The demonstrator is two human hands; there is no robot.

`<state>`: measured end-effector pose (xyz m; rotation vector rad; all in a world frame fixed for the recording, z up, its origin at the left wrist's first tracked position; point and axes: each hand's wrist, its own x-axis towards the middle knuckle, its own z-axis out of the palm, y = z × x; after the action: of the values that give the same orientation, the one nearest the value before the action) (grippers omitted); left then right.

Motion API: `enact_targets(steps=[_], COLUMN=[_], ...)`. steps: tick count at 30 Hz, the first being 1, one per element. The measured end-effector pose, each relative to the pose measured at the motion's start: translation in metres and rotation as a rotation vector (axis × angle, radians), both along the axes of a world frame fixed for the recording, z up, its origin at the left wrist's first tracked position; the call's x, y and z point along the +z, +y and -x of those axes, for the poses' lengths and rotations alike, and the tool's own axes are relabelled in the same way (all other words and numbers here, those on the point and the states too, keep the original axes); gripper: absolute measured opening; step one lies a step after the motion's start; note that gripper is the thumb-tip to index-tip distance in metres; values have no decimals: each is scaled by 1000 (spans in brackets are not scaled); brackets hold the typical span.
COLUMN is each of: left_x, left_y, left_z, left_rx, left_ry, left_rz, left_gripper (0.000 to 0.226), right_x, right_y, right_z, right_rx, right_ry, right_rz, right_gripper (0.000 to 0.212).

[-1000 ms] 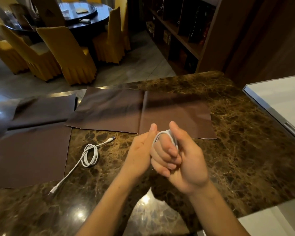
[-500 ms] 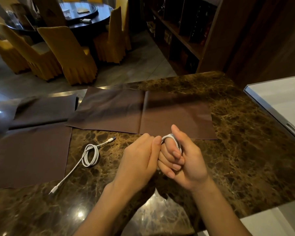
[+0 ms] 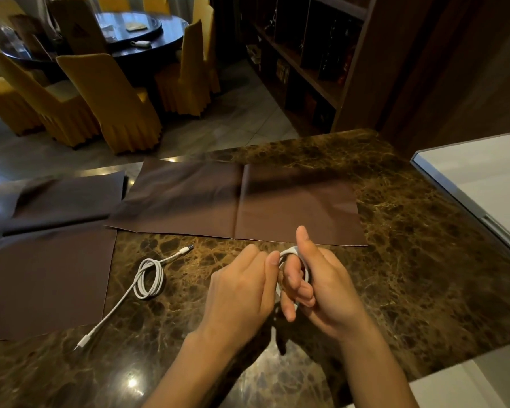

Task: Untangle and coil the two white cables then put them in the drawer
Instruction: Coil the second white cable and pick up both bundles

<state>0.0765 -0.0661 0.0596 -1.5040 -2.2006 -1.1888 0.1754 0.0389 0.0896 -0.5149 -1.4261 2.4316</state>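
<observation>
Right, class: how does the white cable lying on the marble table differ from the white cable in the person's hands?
The table cable lies untouched on the marble table; the held cable is gripped by the left hand and right hand. The table cable is a loose coil with both ends trailing; the held cable loops tightly round the right fingers. Both are thin and white.

No text, brand or number can be read. A faint triangular emblem sits on a dark chair back [image 3: 78, 32] at far left, too blurred to make out. Spines on the far bookshelf [image 3: 306, 69] are too small to read.
</observation>
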Motion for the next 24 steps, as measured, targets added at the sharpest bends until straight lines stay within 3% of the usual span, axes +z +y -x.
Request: enact_targets(steps=[6, 14, 19, 24], left_x=[1, 6, 7, 0], left_y=[-2, -10, -12, -17], left_z=[0, 7, 11, 17], left_rx=[7, 55, 36, -11], left_ry=[5, -18, -232, -511], left_rz=[-13, -22, -30, -27], left_gripper=[51, 41, 39, 37], right_x=[-2, -1, 8, 7], right_y=[-3, -9, -11, -13], right_z=[-2, 10, 14, 19], right_rx=[-125, -247, -31, -69], right_ry=[-166, -138, -108, -99], right_rz=[-234, -156, -185, -100], right_gripper=[71, 46, 51, 58])
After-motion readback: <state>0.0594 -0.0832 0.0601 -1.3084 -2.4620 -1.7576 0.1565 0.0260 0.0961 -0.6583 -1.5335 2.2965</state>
